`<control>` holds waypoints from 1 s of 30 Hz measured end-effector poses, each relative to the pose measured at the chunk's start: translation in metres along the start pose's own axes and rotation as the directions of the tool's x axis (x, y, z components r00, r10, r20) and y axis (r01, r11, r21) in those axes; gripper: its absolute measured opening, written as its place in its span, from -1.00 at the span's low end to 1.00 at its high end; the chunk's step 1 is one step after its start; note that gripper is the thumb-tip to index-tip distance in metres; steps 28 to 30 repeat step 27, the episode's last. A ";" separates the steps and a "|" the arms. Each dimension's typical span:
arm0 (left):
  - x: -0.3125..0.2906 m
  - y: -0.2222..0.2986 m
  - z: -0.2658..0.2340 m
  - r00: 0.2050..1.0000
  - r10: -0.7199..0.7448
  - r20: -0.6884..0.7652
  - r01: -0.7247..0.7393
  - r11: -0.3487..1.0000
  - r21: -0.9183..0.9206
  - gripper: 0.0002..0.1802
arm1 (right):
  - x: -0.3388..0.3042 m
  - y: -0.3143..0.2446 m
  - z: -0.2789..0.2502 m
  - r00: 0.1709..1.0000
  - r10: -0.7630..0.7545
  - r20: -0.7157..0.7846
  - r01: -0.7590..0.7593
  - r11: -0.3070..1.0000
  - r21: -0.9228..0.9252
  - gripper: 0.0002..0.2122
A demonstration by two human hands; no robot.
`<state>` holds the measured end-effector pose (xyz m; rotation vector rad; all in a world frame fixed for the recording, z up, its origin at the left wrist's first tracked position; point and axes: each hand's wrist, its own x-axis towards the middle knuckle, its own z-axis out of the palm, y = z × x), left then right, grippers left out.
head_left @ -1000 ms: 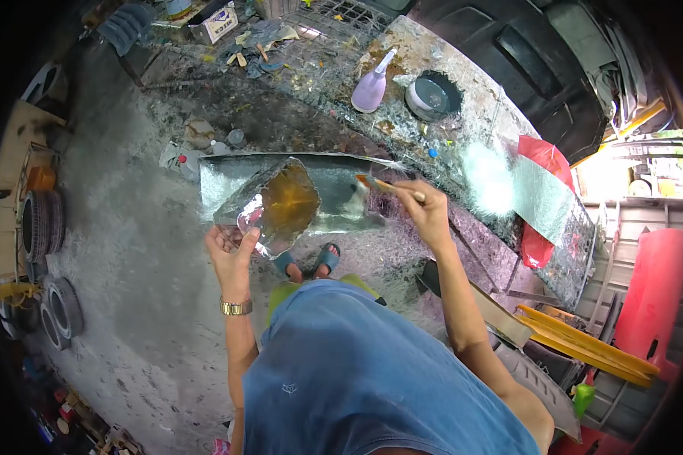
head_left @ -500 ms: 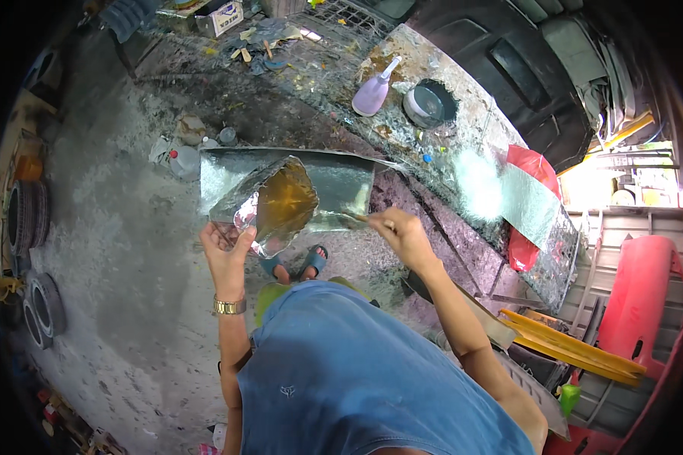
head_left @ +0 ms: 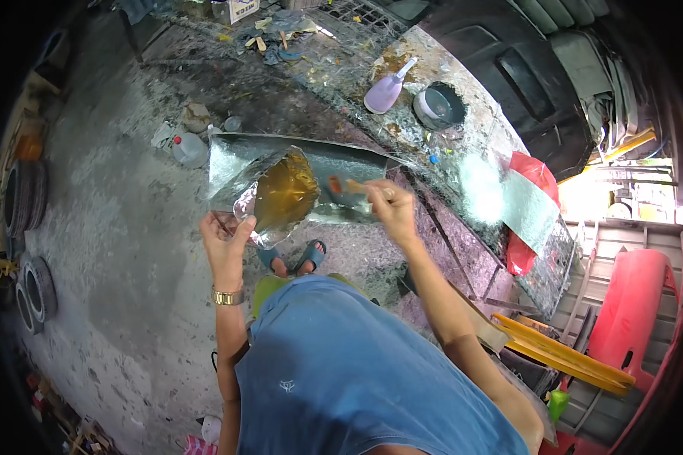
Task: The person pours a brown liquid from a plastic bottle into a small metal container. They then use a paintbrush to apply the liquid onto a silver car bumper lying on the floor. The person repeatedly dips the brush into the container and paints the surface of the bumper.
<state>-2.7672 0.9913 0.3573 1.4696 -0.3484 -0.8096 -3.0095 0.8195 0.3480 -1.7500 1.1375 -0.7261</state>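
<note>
My left hand [head_left: 225, 244] grips the near-left edge of a crumpled, silvery bowl [head_left: 252, 203]. Glossy amber liquid [head_left: 287, 188] covers much of its inside. In my right hand [head_left: 395, 214] is a brush [head_left: 354, 186] with a pale handle and a reddish, slightly blurred tip. The brush tip points left toward the bowl, a little apart from its right edge. Behind and below both hands lies a long, shiny, silvery sheet [head_left: 353, 161], partly hidden by the bowl. Whether the brush touches this sheet I cannot tell.
A stained workbench [head_left: 311, 98] runs across the far side, carrying a purple squeeze bottle [head_left: 384, 94] and a dark round pot [head_left: 439, 106]. A clear jug [head_left: 190, 151] with a red cap stands left of the sheet. Yellow [head_left: 561, 353] and red [head_left: 622, 303] panels lie at right.
My right hand has moved up, and the brush tip now shows as a reddish shape to the right of the bowl. My left hand keeps hold of the bowl; the view has shifted slightly.
</note>
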 end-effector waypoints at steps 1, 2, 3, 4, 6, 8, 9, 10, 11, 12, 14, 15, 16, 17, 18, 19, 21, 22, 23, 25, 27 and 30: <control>0.001 0.002 0.001 1.000 -0.001 0.000 0.001 1.000 -0.013 -0.31 | -0.005 0.003 0.015 1.000 -0.024 0.013 0.025 0.998 -0.056 -0.88; 0.002 0.003 0.002 1.000 -0.003 0.002 0.003 1.000 -0.026 -0.32 | -0.009 0.005 0.021 0.999 -0.046 0.026 0.049 0.993 -0.111 -0.89; 0.003 0.004 0.002 1.000 0.004 -0.009 -0.004 1.000 -0.025 -0.32 | -0.011 0.006 0.020 0.997 -0.078 -0.002 0.076 0.982 -0.171 -0.89; 0.003 0.004 0.001 1.000 0.011 -0.018 -0.011 1.000 -0.024 -0.33 | -0.013 0.008 0.015 0.993 -0.111 -0.029 0.101 0.968 -0.230 -0.89; 0.003 0.004 0.000 1.000 0.014 -0.027 -0.015 0.999 -0.031 -0.33 | -0.012 0.009 -0.002 0.991 -0.118 -0.056 0.095 0.946 -0.310 -0.90; 0.002 0.006 0.000 1.000 0.009 -0.014 -0.009 0.999 -0.053 -0.34 | -0.012 0.023 -0.022 0.990 -0.042 -0.134 0.006 0.967 -0.256 -0.90; 0.002 0.006 0.001 1.000 0.009 -0.014 -0.009 0.998 -0.057 -0.34 | -0.010 0.025 -0.030 0.985 -0.005 -0.170 -0.034 0.974 -0.223 -0.89; 0.002 0.007 0.001 1.000 0.009 -0.014 -0.009 0.998 -0.061 -0.34 | -0.009 0.027 -0.037 0.978 0.039 -0.207 -0.070 0.987 -0.146 -0.89; 0.001 0.007 0.002 1.000 0.009 -0.015 -0.010 0.998 -0.065 -0.34 | -0.008 0.028 -0.043 0.967 0.084 -0.240 -0.103 0.993 -0.066 -0.88; 0.002 0.006 0.001 1.000 0.002 -0.004 -0.002 0.999 -0.042 -0.33 | -0.008 0.028 -0.048 0.954 0.133 -0.269 -0.133 0.991 0.018 -0.87; 0.002 0.002 -0.002 1.000 -0.011 0.016 0.011 1.000 0.003 -0.29 | -0.006 0.026 -0.058 0.946 0.210 -0.245 -0.169 0.970 0.176 -0.86; 0.002 0.003 0.000 1.000 0.001 0.013 -0.001 1.000 0.004 -0.29 | -0.004 0.024 -0.062 0.942 0.247 -0.229 -0.186 0.949 0.255 -0.86; 0.002 0.004 0.001 1.000 0.013 0.010 -0.013 1.000 0.005 -0.29 | -0.005 0.021 -0.064 0.945 0.249 -0.212 -0.190 0.946 0.262 -0.85; 0.001 0.005 0.003 1.000 0.025 0.007 -0.025 1.000 0.007 -0.28 | -0.006 0.018 -0.063 0.958 0.249 -0.141 -0.205 0.941 0.268 -0.85; 0.002 0.007 0.005 1.000 0.017 0.008 -0.017 1.000 -0.011 -0.30 | -0.008 0.016 -0.060 0.965 0.249 -0.078 -0.220 0.936 0.275 -0.85; 0.001 0.009 0.006 1.000 0.009 0.008 -0.009 1.000 -0.029 -0.31 | -0.009 0.015 -0.058 0.969 0.248 -0.014 -0.235 0.931 0.280 -0.84; 0.001 0.011 0.008 1.000 -0.001 0.010 0.001 0.999 -0.044 -0.31 | -0.004 0.019 -0.059 0.968 0.247 -0.033 -0.239 0.958 0.157 -0.84; 0.000 0.010 0.009 1.000 -0.003 0.012 0.003 0.999 -0.041 -0.31 | 0.000 0.026 -0.061 0.970 0.227 -0.085 -0.212 0.965 0.157 -0.84; 0.000 0.010 0.010 1.000 -0.005 0.014 0.006 0.999 -0.039 -0.31 | 0.004 0.030 -0.065 0.969 0.206 -0.138 -0.184 0.971 0.155 -0.84; 0.000 0.010 0.011 1.000 -0.017 0.014 0.018 0.999 -0.030 -0.30 | 0.010 0.024 -0.068 0.965 0.177 -0.194 -0.150 0.978 0.147 -0.86; 0.000 0.011 0.012 1.000 -0.022 0.015 0.022 0.999 -0.023 -0.29 | 0.013 0.018 -0.070 0.970 0.111 -0.218 -0.092 0.991 0.098 -0.87; 0.000 0.011 0.012 1.000 -0.022 0.015 0.022 0.999 -0.023 -0.29 | 0.013 0.018 -0.070 0.970 0.111 -0.218 -0.092 0.991 0.098 -0.87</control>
